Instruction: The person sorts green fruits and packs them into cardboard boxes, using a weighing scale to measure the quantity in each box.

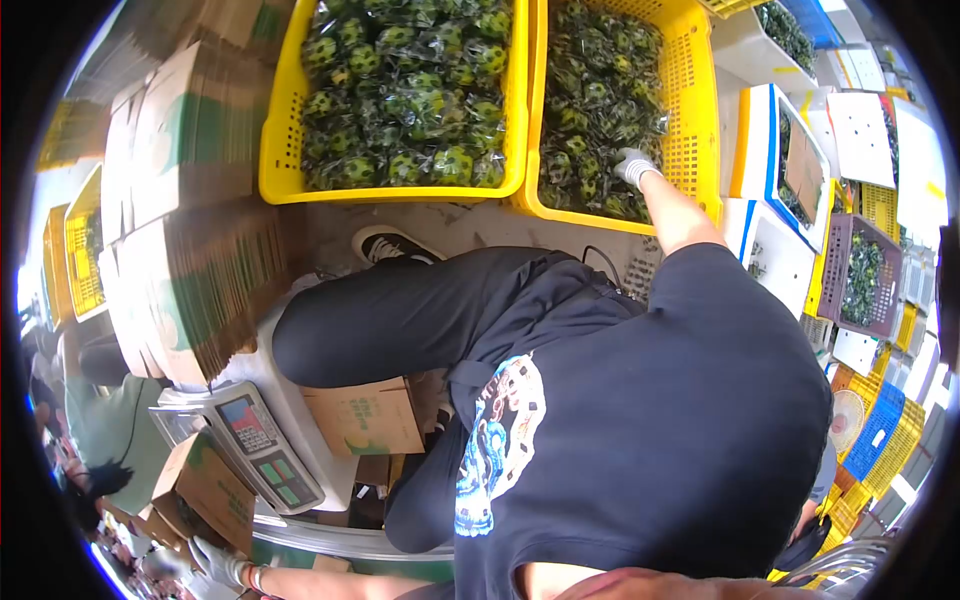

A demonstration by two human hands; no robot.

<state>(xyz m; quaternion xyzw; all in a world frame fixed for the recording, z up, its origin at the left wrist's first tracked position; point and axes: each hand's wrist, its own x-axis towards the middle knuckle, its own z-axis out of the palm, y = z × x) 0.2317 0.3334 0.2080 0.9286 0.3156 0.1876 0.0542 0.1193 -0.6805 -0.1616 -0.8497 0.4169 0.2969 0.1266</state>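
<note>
My right hand (635,167), in a pale glove, reaches into the right yellow crate (690,110) and rests on the plastic-wrapped green items (600,90). Its fingertips are partly lost among the wrappers. Left of it stands another yellow crate (400,197) full of similar wrapped green items (400,100). At the lower left, my gloved left hand (218,562) is against an open cardboard box (215,490), its fingers apart on the box's lower side. The box stands beside a digital scale (262,445).
Stacks of folded cardboard (200,270) rise at the left. A flattened box (365,418) lies by my legs. White foam boxes (765,250) and a brown crate (865,275) are at the right. A person in a green top (125,440) is at the far left.
</note>
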